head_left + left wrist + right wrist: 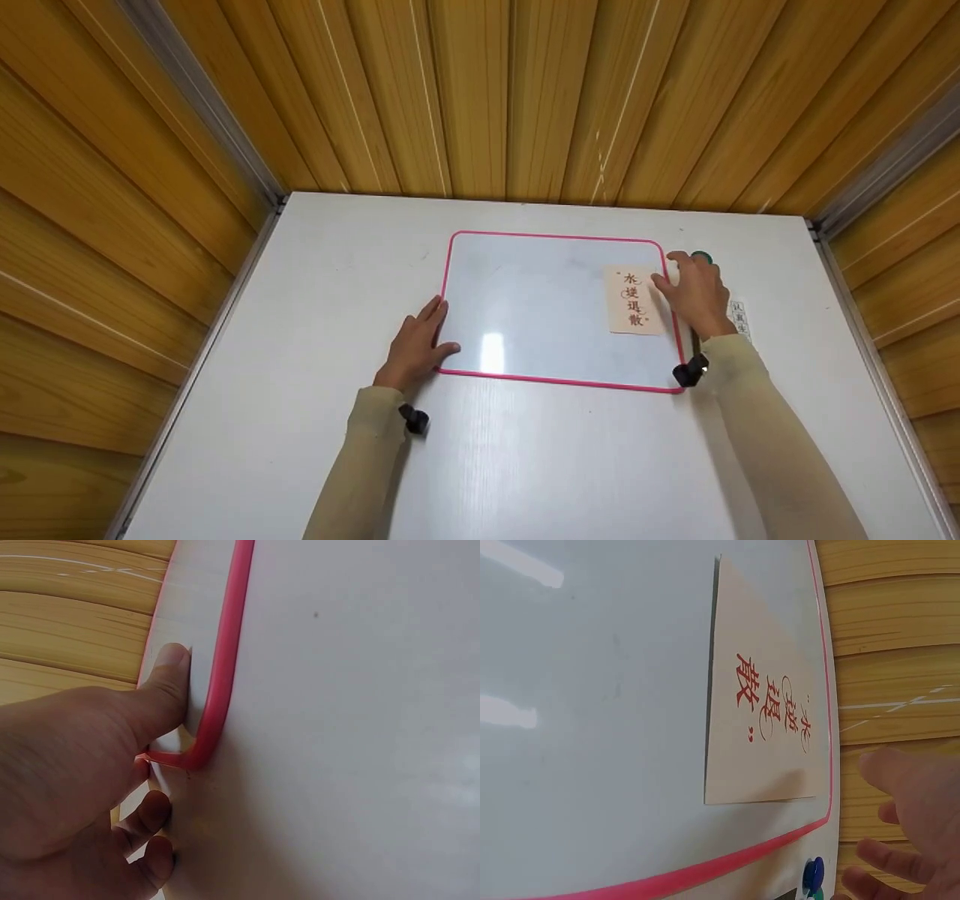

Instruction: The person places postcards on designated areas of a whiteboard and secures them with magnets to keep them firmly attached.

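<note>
A whiteboard [525, 300] with a pink frame lies flat on the white table. My left hand [414, 346] grips its near left corner, the thumb [171, 679] over the frame onto the surface and the fingers along the outer edge. On the board's right part lies a pale pink card [624, 300] with red-brown Chinese characters. My right hand [697, 296] hovers at the board's right edge, thumb and fingers spread, holding nothing visible. Just below its fingers in the right wrist view are a blue round magnet [819, 868] and a green one [818, 894].
A small white slip [739, 316] with black characters lies right of my right hand, partly hidden by it. A dark slim object [695, 346] shows beside the board under my right wrist. Wood-patterned walls [480, 97] enclose the table [300, 300] at the back and sides.
</note>
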Demonstrator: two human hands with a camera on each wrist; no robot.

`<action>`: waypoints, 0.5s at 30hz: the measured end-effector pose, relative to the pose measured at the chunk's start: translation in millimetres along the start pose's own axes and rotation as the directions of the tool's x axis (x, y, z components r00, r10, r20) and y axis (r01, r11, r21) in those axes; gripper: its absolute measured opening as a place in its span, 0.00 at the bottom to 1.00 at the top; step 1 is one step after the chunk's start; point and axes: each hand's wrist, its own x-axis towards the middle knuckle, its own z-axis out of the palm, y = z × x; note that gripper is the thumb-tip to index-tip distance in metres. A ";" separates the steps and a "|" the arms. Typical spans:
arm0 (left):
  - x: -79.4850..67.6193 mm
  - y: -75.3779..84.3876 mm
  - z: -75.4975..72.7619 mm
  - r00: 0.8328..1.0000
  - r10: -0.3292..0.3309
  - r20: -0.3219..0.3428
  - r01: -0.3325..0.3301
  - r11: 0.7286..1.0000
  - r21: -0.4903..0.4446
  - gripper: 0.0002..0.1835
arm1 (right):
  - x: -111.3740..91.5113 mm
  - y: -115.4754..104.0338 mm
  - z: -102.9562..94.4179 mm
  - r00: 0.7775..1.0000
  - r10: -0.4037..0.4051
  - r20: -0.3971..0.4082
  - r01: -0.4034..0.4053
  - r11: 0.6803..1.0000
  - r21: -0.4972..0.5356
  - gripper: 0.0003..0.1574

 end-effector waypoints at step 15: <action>-0.2 0.5 -0.2 1.000 -0.023 0.007 0.023 1.000 0.004 0.47 | 6.8 17.1 -0.5 1.000 0.028 -0.002 -0.028 1.000 -0.006 0.37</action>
